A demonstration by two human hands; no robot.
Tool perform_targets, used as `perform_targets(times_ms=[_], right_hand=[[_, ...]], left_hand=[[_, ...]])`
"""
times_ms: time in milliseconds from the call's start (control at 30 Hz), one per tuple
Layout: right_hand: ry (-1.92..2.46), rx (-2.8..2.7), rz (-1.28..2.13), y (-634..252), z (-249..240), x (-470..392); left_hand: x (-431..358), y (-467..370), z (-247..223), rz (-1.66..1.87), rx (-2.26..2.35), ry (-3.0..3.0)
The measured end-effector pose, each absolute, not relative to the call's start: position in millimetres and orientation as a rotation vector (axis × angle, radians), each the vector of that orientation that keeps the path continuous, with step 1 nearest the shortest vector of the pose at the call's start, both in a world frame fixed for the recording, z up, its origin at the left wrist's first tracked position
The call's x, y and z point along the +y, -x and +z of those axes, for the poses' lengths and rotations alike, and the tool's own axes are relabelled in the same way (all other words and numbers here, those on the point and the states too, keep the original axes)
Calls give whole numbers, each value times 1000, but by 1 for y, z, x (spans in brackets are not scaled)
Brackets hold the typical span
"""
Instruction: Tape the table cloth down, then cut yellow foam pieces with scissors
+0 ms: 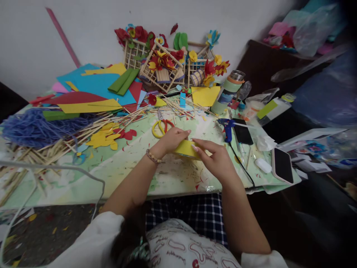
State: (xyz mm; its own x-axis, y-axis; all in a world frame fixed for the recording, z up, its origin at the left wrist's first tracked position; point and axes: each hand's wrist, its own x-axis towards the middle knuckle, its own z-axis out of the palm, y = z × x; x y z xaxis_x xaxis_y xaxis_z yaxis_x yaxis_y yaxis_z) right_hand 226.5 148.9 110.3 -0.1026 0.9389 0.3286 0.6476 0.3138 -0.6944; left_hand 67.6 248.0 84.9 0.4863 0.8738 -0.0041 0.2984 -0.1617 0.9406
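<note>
A folded piece of yellow paper (186,148) is held between both hands above the front middle of the table. My left hand (173,140) grips its left side, thumb stretched along the top, with a bracelet at the wrist. On the right side, the fingers of my right hand (213,154) pinch the paper near its edge. Just beyond my left hand lie scissors (161,126) with yellow and red handles. To the right of my right hand, a blue glue gun (227,128) rests on the table, its black cord running toward the front edge.
Coloured sheets (95,87), blue raffia-like strands (41,128) and wooden sticks (52,156) crowd the left. Stick frames with paper flowers (164,69) lean against the wall. A bottle (228,91), phone (282,165) and white mouse-shaped object (263,166) stand or lie right.
</note>
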Motion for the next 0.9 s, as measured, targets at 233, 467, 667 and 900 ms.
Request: perform_targets(times_ms=[233,467,667,900], right_hand=[[1442,-1789,517,-238,107,152],[1450,-1667,526,-260,93,145],[1364,-1742,534,-252,96,133],[1360,-1675,572,-246,84,137]], left_hand=[[249,-69,87,766,860,-1694],[243,-80,79,847,876,-1682],[232,-75,90,767,969,-1870],[241,-73,96,754,959,-1528]])
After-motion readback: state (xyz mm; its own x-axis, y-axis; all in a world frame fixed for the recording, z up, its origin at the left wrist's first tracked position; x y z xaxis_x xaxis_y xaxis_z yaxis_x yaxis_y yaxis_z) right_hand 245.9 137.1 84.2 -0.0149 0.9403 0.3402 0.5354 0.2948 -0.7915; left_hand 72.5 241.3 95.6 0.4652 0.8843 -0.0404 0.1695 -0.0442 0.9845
